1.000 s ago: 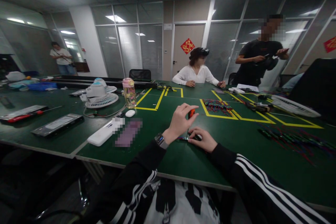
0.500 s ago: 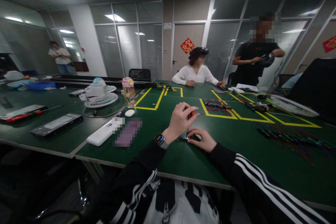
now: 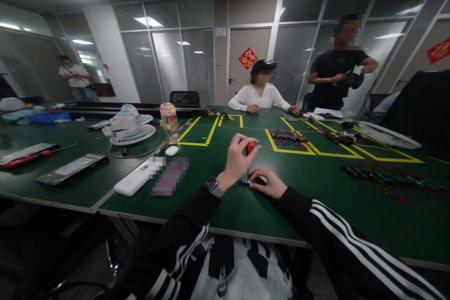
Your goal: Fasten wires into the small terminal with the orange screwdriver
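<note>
A clear bottle with a pink lid stands on the green table; its see-through side looks yellowish and patterned, and whether that is print or contents I cannot tell. Farther left sits a blue tray, its contents too small to make out. The screwdriver has an orange and black handle and a thin dark shaft, standing nearly upright over a small circuit board lying flat near the table's front edge. The left hand has its fingers and thumb closed around the handle. The right hand rests with its fingertips at the board's right end; whether they grip it or only press, I cannot tell.
</note>
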`<act>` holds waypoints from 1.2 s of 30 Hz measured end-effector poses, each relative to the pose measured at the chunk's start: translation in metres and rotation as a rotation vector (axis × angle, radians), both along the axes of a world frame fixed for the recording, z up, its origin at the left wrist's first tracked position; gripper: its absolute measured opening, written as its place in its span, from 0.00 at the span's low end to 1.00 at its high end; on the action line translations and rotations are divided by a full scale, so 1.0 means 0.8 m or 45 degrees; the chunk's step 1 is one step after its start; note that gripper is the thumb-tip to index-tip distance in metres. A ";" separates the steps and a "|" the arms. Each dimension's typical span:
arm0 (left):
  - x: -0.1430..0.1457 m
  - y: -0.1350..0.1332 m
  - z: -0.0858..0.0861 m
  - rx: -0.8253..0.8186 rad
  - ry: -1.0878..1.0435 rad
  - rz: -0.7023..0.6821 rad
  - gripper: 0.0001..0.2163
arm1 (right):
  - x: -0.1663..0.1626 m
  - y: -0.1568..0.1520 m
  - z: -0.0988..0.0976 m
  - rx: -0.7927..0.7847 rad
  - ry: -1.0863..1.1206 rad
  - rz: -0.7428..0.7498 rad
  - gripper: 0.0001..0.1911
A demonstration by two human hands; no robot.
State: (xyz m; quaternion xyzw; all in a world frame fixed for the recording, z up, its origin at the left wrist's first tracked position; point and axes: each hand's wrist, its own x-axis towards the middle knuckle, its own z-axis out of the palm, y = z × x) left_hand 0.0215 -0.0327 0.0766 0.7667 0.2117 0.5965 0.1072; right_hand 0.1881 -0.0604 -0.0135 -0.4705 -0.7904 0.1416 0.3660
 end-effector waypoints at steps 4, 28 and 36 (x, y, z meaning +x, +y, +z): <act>0.000 0.002 0.000 -0.097 -0.030 -0.161 0.14 | 0.001 0.000 -0.001 -0.003 0.006 -0.005 0.04; -0.002 0.005 0.003 -0.097 -0.036 -0.128 0.08 | 0.000 0.001 -0.003 0.011 0.044 0.020 0.04; -0.002 0.006 0.002 -0.138 -0.079 -0.200 0.11 | 0.001 0.003 -0.005 -0.004 0.048 0.012 0.05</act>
